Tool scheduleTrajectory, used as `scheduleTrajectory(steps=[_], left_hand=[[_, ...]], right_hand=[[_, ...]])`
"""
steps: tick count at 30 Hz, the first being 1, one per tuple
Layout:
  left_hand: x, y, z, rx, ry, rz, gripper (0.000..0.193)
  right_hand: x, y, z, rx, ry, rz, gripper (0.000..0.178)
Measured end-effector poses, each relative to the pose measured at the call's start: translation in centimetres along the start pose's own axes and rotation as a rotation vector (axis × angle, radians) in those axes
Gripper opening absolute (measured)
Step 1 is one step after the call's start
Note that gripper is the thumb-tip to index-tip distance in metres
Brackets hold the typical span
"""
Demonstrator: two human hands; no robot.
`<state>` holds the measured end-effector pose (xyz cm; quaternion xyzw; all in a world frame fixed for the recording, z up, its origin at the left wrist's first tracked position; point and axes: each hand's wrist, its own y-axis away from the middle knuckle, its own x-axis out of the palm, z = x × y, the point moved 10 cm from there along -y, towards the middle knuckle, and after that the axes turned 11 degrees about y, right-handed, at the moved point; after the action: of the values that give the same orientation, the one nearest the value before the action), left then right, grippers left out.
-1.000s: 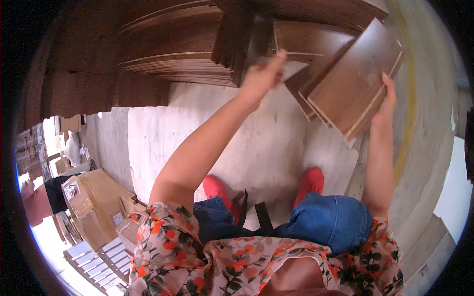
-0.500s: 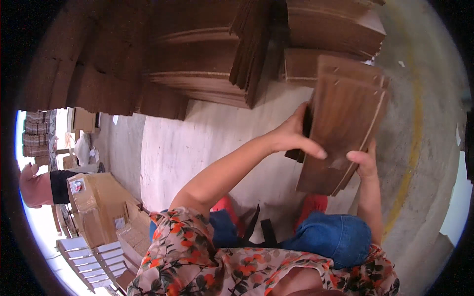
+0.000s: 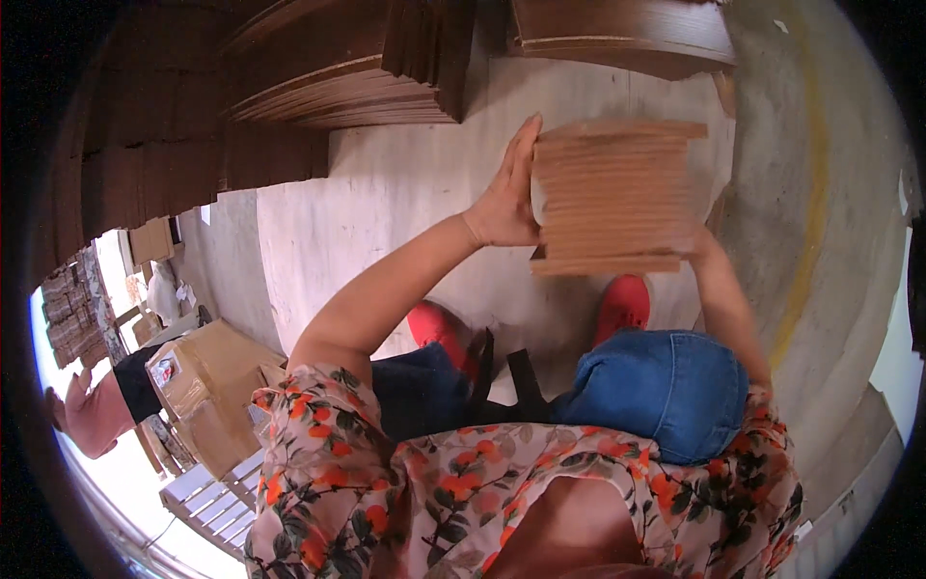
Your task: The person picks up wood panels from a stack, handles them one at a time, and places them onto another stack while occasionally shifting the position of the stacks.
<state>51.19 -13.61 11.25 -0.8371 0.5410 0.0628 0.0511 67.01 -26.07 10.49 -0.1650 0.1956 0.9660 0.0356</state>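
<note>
1. The fingers (image 3: 524, 159) of the left hand (image 3: 506, 193) are stretched out straight, pointing away from the body, and lie along the left side of a bundle of brown planks (image 3: 617, 198); they do not curl around it. The thumb cannot be made out.
2. The right hand (image 3: 696, 239) is at the near right corner of the same bundle. It is blurred and partly hidden by the planks, so whether its fingers are spread or pressed together cannot be told.
3. The bundle is between the two hands, over the pale sheet (image 3: 386, 183) on the floor, beyond the person's feet. Its planks show edge-on as stacked narrow strips, blurred on the right; the farthest juts out to the right, and the nearest strips sit slightly uneven.
4. On the near side of the bundle are two red shoes (image 3: 622, 304), then blue jeans (image 3: 666, 396) and a floral top (image 3: 444, 482).
5. Beyond the left hand, a tall stack of dark planks (image 3: 347, 92) stands at the far left; another dark stack (image 3: 622, 34) is at the far right.
6. Near left are a taped cardboard box (image 3: 217, 386) and a slatted rack (image 3: 207, 502). A yellow line (image 3: 815, 212) runs along the concrete at right.
</note>
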Motion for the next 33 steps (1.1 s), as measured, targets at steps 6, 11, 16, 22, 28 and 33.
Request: scheduleTrajectory(steps=[6, 11, 16, 22, 28, 33], left_hand=[[-0.3, -1.3, -1.9, -0.173, 0.19, -0.004, 0.149], [-0.5, -0.1, -1.1, 0.019, -0.098, 0.131, 0.135], [1.7, 0.6, -1.2, -0.23, -0.12, 0.378, 0.09], [1.7, -1.4, 0.4, -0.392, -0.14, 0.283, 0.099], [-1.9, -5.5, 0.3, -0.237, 0.279, -0.142, 0.148], [-2.2, -6.7, -0.8, -0.169, 0.476, -0.139, 0.145]], right_hand=[[0.7, -1.8, 2.6, -0.075, 0.408, 0.297, 0.102], [0.9, -3.6, 7.0, -0.155, -0.102, 0.128, 0.131], [1.1, -4.5, 8.9, -0.309, 0.058, -0.003, 0.132], [-0.7, -4.5, 7.2, -0.238, -0.224, -0.019, 0.128], [-2.1, -6.9, 5.1, -0.077, -0.352, 0.112, 0.107], [-2.5, -8.7, 5.0, -0.043, -0.333, 0.037, 0.101]])
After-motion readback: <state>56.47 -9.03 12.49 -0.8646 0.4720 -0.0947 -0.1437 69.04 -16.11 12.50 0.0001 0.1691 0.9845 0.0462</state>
